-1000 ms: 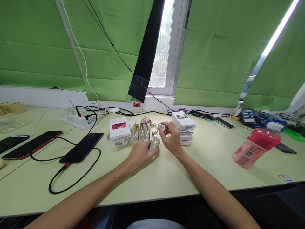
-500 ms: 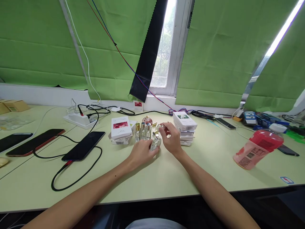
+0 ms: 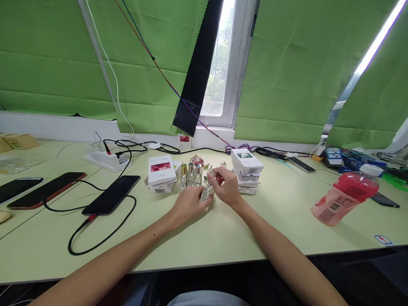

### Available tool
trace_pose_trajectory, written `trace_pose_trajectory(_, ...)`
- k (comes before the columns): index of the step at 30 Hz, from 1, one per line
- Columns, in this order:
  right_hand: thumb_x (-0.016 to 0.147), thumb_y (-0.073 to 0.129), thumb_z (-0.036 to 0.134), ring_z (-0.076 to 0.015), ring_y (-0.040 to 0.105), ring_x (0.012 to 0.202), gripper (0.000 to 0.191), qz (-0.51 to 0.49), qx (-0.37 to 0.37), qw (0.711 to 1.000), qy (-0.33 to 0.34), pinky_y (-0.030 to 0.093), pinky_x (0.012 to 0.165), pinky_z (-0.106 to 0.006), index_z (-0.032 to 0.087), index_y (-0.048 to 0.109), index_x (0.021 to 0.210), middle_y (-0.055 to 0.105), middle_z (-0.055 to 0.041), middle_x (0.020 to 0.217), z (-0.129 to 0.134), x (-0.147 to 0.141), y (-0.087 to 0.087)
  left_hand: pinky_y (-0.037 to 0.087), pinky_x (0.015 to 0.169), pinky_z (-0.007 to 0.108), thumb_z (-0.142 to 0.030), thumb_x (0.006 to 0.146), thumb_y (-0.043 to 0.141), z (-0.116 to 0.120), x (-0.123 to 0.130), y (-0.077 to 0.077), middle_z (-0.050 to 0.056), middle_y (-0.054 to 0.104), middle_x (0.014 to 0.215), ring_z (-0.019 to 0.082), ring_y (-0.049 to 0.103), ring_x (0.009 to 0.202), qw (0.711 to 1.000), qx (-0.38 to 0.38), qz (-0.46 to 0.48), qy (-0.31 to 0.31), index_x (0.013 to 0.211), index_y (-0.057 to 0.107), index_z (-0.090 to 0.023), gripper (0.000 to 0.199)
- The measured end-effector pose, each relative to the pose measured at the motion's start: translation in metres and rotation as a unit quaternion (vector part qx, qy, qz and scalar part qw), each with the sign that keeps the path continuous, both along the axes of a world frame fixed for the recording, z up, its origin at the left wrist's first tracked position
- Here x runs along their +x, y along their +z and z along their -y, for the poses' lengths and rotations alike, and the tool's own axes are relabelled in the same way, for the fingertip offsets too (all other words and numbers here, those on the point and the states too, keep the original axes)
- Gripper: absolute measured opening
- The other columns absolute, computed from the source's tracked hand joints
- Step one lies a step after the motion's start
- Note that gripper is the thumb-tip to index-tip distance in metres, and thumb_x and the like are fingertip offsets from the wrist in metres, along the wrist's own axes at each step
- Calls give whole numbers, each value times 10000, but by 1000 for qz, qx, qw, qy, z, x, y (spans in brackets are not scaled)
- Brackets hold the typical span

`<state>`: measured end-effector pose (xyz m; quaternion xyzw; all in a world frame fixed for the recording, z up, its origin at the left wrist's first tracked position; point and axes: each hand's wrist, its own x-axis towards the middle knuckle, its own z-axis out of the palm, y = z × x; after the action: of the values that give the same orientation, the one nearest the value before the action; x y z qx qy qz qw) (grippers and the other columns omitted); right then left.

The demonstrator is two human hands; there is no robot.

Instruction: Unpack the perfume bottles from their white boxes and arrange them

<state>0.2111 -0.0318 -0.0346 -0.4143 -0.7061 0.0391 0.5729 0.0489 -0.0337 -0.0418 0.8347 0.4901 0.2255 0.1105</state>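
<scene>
A small clear glass bottle (image 3: 206, 192) is held tilted in my left hand (image 3: 190, 203), its fingers wrapped round it. My right hand (image 3: 226, 185) is pinched at the top of this bottle; what lies between its fingertips is too small to make out. Just behind my left hand stand several slim glass bottles (image 3: 191, 174) with gold and silver caps. A round pinkish glass piece (image 3: 196, 161) sits farther back. White boxes with a red picture (image 3: 160, 170) are at the left, and a stack of white boxes (image 3: 247, 161) is right of my right hand.
Phones (image 3: 112, 195) and black cables lie on the left of the table (image 3: 223, 242), near a white power strip (image 3: 105, 158). A pink drink bottle (image 3: 346, 195) stands at the right. Behind it are another phone (image 3: 300, 164) and blue packages (image 3: 360, 159).
My right hand has moved slightly left and down, bringing its fingertips to the top of the glass bottle. My left hand keeps its hold almost unmoved.
</scene>
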Motion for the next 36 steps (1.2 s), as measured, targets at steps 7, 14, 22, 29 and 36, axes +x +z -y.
trace_pose_trajectory(7, 884, 596, 342, -101, 428, 551, 251, 23, -13, 1000, 10, 350, 568, -244, 216, 473, 705, 461, 51, 604, -4, 0, -3, 214, 546, 301, -482, 882, 493, -1, 0, 0, 0, 536, 566, 134, 431, 525, 1000, -1, -2, -7, 629, 429, -211, 376)
trace_pose_trajectory(14, 845, 607, 347, -95, 426, 523, 259, 18, -49, 999, 9, 341, 552, -236, 219, 454, 679, 456, 60, 566, -6, -2, -4, 222, 554, 293, -470, 883, 497, -2, 0, -1, 7, 591, 605, 137, 481, 541, 1000, -2, 1, -9, 666, 498, -203, 345)
trace_pose_trajectory(22, 825, 623, 377, -89, 401, 503, 294, 10, -70, 997, 9, 334, 543, -236, 226, 425, 669, 432, 72, 540, -5, -1, -3, 232, 552, 296, -474, 888, 502, -1, -1, -1, 3, 582, 596, 135, 466, 536, 1000, 3, 2, -14, 658, 457, -207, 356)
trace_pose_trajectory(29, 800, 660, 418, -80, 332, 486, 383, -2, -79, 997, -14, 295, 522, -239, 232, 372, 629, 346, 95, 506, -4, -1, -2, 229, 547, 301, -498, 897, 495, 0, 0, 1, 4, 567, 583, 142, 469, 536, 1000, -7, -11, -4, 656, 451, -213, 376)
trace_pose_trajectory(36, 760, 725, 503, -79, 324, 500, 452, -35, -82, 995, -52, 282, 533, -244, 219, 418, 587, 354, 92, 503, -5, -1, -5, 232, 545, 299, -493, 894, 497, 0, 0, -1, -1, 550, 576, 140, 458, 532, 1000, 1, -14, -7, 646, 415, -217, 380)
